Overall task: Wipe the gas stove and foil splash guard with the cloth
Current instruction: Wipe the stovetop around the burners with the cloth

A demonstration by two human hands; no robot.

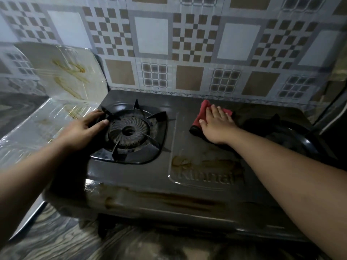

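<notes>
We see the right hand (216, 124) flat, fingers straight, pressing a folded red cloth (200, 117) onto the dark grey metal gas stove (142, 177) between burners. Left hand (84, 130), grip curled, holds the black pan support (131, 132); stained foil splash guard (62, 77) stands left.

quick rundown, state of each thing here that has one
left hand: grips the left pot support
left pot support: seated on stove, unlit
right hand: flat, pressing the cloth
cloth: red, bunched on stove top
stove: brown stains at front
foil splash guard: upright, stained
</notes>
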